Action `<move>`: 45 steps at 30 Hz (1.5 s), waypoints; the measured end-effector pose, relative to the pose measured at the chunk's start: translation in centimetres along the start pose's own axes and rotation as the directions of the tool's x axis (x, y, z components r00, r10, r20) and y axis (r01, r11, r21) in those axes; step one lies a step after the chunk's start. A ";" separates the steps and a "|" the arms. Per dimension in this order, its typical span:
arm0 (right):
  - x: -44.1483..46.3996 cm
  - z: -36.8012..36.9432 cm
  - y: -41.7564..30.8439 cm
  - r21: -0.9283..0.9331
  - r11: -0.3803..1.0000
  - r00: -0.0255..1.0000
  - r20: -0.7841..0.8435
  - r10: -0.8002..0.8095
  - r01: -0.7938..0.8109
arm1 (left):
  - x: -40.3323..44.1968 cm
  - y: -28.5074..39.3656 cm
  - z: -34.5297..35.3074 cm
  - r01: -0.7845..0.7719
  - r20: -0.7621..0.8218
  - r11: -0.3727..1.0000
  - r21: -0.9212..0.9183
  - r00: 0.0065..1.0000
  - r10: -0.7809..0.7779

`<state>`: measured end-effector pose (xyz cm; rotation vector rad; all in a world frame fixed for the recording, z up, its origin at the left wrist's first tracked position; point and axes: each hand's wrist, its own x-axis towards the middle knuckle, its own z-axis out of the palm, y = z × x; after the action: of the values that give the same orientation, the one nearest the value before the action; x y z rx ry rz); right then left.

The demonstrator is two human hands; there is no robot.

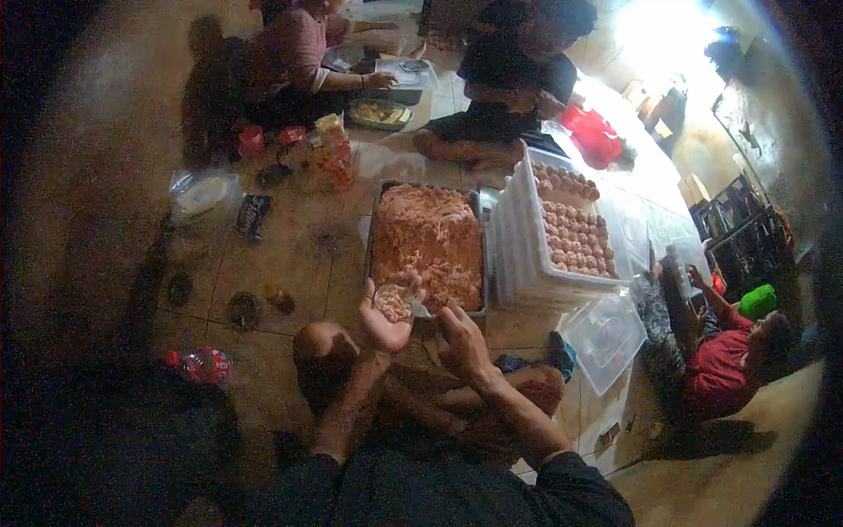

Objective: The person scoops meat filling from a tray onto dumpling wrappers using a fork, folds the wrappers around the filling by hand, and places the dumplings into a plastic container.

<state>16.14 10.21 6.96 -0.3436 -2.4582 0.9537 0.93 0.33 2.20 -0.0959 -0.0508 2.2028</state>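
My left hand (387, 323) is palm up at the near left edge of the tray, with a lump of pinkish minced mixture (392, 303) resting in it. My right hand (463, 345) is closed beside it, its fingers round a small pale utensil (421, 311) that reaches toward the lump. Just beyond both hands lies a dark rectangular tray (484, 255) filled with the same mixture (428, 230). To its right stands a tall stack of clear plastic containers (515, 250); the top one holds rows of round balls (575, 233).
Two people (518, 79) (299, 61) sit across the floor, and another in red (724, 364) sits at the right. A clear lid (606, 342) lies right of my knee. Left are a bottle (200, 364), a plastic bag (204, 195) and a dark packet (253, 216).
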 end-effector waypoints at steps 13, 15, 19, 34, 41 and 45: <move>-0.5 -1.1 0.7 0.006 0.999 0.999 -0.032 0.032 -0.032 | -0.6 0.3 2.0 -0.060 -0.002 0.998 0.033 0.998 0.060; 0.0 -1.3 0.5 -0.003 0.999 0.999 -0.042 0.033 -0.033 | -1.0 0.1 3.7 -0.102 -0.096 0.976 0.193 0.988 0.122; -0.1 -1.2 -0.3 0.212 0.958 0.958 -0.171 0.232 -0.194 | 0.1 0.5 -6.3 0.178 -0.183 0.939 0.295 0.975 -0.127; 2.3 -6.3 -1.5 0.435 0.875 0.977 0.075 0.198 -0.211 | -0.1 -0.9 2.6 0.168 0.054 0.431 0.887 0.888 -0.457; -1.7 -5.6 1.7 0.639 0.688 0.896 0.006 0.443 -0.344 | 0.4 -2.5 0.8 0.030 0.142 0.470 0.882 0.934 -0.327; -6.2 -0.2 3.8 0.726 0.607 0.927 0.112 0.358 -0.322 | 0.9 -2.6 0.1 -0.027 0.176 0.442 0.896 0.938 -0.300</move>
<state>21.74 10.72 2.37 -0.5399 -1.7603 1.9767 2.50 2.59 2.40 0.8446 0.9178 1.7766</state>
